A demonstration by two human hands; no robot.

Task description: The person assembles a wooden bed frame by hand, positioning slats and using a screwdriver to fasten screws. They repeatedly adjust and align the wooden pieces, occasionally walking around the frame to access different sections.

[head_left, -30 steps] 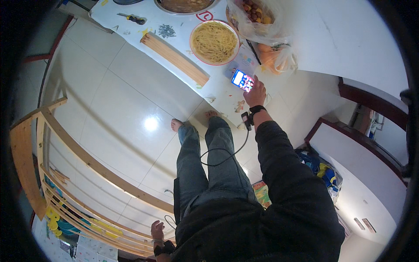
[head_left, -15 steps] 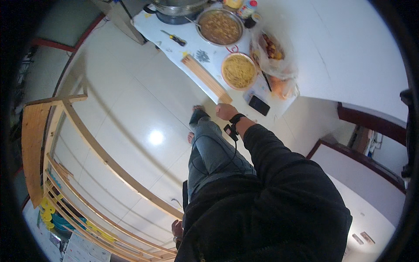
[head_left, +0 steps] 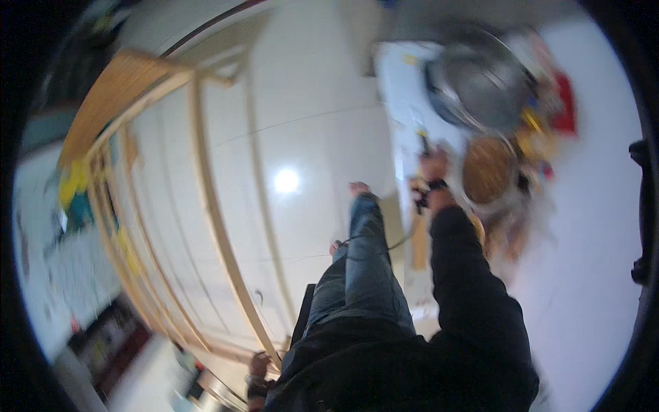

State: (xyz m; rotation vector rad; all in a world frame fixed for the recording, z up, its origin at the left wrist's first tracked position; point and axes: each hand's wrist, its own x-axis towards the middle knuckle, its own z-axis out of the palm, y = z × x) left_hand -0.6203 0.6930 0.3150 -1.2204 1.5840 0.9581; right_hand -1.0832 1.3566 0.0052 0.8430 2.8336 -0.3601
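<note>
My right hand (head_left: 434, 163) reaches over the white-covered table, at the dark handle of a screwdriver (head_left: 423, 142). Motion blur smears its fingers, so I cannot tell whether they grip the handle. Below that hand, partly covered by the wrist strap and device, a flat wooden slat (head_left: 419, 240) lies along the table edge. My left hand (head_left: 259, 365) is low, beside the near end of a pale wooden frame (head_left: 213, 216). Its fingers are small and blurred; whether they hold the rail is unclear.
A large metal pot (head_left: 480, 82) and a bowl of brown food (head_left: 489, 168) stand on the table, with a plastic bag (head_left: 515, 230) nearer me. A cable runs from my right wrist across my legs. The wooden frame stands on the tiled floor to the left.
The view has turned, and the table now lies along my right side. My right hand has moved from the slat's near end to the screwdriver. My left hand stays low by the frame.
</note>
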